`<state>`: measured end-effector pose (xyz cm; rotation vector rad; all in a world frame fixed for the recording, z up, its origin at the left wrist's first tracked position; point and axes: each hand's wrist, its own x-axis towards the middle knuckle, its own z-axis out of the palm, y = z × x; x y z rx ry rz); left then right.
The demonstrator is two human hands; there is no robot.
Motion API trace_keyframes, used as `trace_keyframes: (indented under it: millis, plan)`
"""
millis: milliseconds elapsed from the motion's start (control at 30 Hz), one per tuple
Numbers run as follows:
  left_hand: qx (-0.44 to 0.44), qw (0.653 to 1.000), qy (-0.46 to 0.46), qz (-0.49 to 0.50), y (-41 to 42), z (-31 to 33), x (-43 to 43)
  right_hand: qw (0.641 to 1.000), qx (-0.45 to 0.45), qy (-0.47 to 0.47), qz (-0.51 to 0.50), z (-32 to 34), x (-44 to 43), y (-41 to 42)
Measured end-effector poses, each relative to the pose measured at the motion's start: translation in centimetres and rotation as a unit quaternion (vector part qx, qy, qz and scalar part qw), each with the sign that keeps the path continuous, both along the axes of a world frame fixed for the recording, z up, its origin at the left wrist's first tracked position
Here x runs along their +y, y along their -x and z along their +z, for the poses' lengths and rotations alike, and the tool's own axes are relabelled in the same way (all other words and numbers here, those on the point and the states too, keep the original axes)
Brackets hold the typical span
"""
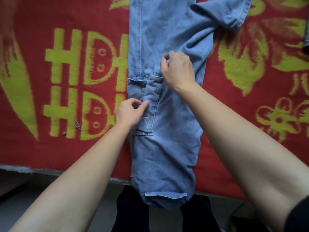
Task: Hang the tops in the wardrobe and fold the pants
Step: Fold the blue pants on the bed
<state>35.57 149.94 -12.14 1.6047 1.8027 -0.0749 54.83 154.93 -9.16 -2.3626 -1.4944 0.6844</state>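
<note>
Light blue denim pants (167,139) lie lengthwise on a red blanket, legs stacked, with the cuffs hanging over the near edge. A cargo pocket flap (153,91) sits mid-leg. My left hand (129,113) rests at the pants' left edge, its fingers pinching fabric beside the pocket. My right hand (178,69) lies on top of the leg just above the pocket, fingers curled into the denim. At the top right, part of the pants is folded back on itself (222,14).
The red blanket (70,77) with yellow-green letters and flower patterns covers the bed. Its near edge (50,169) runs across the lower frame, with grey floor below. A dark garment (306,42) shows at the right edge. My dark-trousered legs stand below.
</note>
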Motion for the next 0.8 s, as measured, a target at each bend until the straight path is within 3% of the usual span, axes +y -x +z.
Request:
trace_keyframes:
  millis: [100,167,300,400,533,700,800]
  plan:
    - [-0.019,0.998,0.024,-0.052,0.7,-0.1,2.2,0.989,0.059,0.085,-0.11,-1.2,3.7,1.0]
    - [-0.011,0.996,0.036,-0.085,0.5,-0.4,2.6,0.981,0.049,0.135,-0.133,-2.1,4.1,1.4]
    - [-0.092,0.993,0.066,-0.04,1.3,-0.5,2.7,0.982,0.029,0.069,-0.176,-2.5,4.0,2.2]
    - [-0.183,0.981,0.069,0.008,3.1,-0.1,2.5,0.991,0.042,-0.003,-0.125,-1.5,4.5,4.7]
    - [-0.181,0.981,0.062,0.041,6.3,-1.3,2.5,0.996,0.077,-0.048,-0.018,-1.4,5.8,8.5]
    - [-0.156,0.984,0.075,0.047,8.3,-2.9,2.4,0.979,0.099,0.132,0.123,-4.0,5.9,9.7]
    - [-0.116,0.992,0.04,0.008,7.7,-2.8,3.1,0.984,0.1,0.102,0.104,-3.8,6.6,8.6]
